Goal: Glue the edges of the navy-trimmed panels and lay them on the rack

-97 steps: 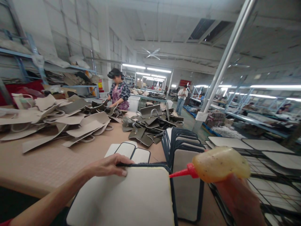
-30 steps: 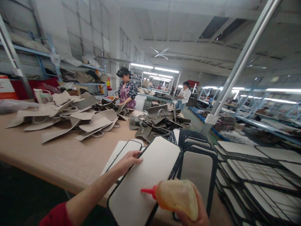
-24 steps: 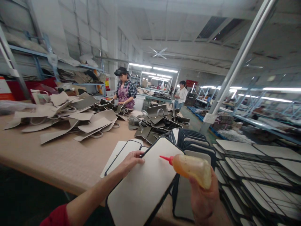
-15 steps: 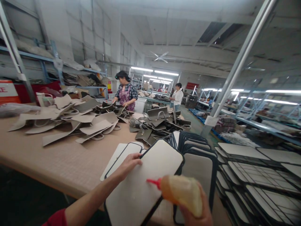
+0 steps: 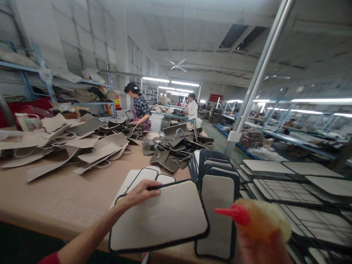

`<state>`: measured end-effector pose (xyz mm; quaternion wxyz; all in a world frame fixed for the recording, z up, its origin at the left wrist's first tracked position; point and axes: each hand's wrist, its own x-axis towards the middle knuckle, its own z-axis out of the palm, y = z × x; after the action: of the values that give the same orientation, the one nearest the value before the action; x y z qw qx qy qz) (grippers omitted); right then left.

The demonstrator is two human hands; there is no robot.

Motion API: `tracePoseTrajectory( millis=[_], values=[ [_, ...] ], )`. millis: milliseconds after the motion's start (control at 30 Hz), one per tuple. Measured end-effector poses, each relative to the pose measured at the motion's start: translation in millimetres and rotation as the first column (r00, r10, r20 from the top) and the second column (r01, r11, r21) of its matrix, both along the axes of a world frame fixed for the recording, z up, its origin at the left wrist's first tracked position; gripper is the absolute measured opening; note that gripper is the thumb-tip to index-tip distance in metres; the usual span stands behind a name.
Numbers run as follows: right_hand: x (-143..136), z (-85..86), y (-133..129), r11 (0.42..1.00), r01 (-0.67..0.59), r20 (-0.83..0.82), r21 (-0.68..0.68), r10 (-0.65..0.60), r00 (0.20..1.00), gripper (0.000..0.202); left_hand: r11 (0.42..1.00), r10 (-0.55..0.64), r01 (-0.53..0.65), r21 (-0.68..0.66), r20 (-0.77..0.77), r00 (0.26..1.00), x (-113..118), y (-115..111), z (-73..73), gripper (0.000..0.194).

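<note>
"Brown table [image 5: 63, 187] is being overlapped by the white panel [image 5: 165, 212], yeah?"

"Yep, top edge [image 5: 177, 182] being pinched by left hand [image 5: 141, 192]; bottle [image 5: 264, 214] being gripped by right hand [image 5: 264, 245], ideally not being squeezed off-panel."

Here's the brown worktop [image 5: 68, 198], its near edge slanting down toward the bottom centre. Off its far left corner stand blue shelves [image 5: 95, 103] against a pale, panelled wall [image 5: 90, 40]. Overhead, a white ceiling fan [image 5: 178, 65] and bright tube lights [image 5: 156, 79]; a slanting metal post [image 5: 258, 77] rises beyond the right side, above greenish floor [image 5: 217, 137].
</note>
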<state>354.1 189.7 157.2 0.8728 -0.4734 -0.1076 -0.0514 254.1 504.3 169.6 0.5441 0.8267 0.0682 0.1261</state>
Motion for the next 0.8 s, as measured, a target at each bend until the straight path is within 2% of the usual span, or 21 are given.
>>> tracePoseTrajectory(
  millis=[33,67,133,200,333,433,667,800],
  values=[
    [9.2,13.0,-7.2,0.995,0.003,-0.145,0.104,0.012,0.989,0.037,0.999,-0.044,0.044,0.026,-0.026,0.999,-3.3,0.7,4.8,0.031],
    [17.5,24.3,-13.8,0.986,0.032,-0.223,0.161,0.005,0.975,0.034,0.995,-0.085,0.088,0.037,-0.056,0.995,-6.6,0.4,10.3,0.031],
    [30.2,40.2,-23.9,0.977,0.040,-0.216,0.208,0.006,0.976,0.033,0.986,-0.159,0.163,0.040,-0.106,0.982,-12.6,-2.2,23.0,0.028],
    [38.0,47.8,-29.9,0.984,0.024,-0.111,0.176,-0.004,0.994,0.039,0.977,-0.206,0.212,0.037,-0.132,0.970,-17.0,-6.0,37.9,0.024],
    [46.2,52.9,-32.7,0.996,-0.058,-0.058,0.061,0.062,0.996,0.069,0.950,-0.297,0.312,0.035,-0.221,0.929,-20.2,-12.3,67.4,0.025],
    [49.1,55.7,-30.1,0.992,-0.122,-0.060,0.016,0.122,0.991,0.079,0.923,-0.355,0.384,0.043,-0.299,0.886,-19.7,-15.2,82.5,0.025],
    [53.6,55.4,-30.4,0.967,-0.220,0.015,-0.131,0.223,0.975,0.077,0.898,-0.370,0.431,0.091,-0.375,0.850,-17.7,-23.4,97.4,0.026],
    [58.4,56.4,-34.1,0.972,-0.084,0.112,-0.218,0.111,0.987,0.062,0.888,-0.381,0.448,0.098,-0.389,0.839,-16.1,-26.6,101.1,0.026]
  ],
)
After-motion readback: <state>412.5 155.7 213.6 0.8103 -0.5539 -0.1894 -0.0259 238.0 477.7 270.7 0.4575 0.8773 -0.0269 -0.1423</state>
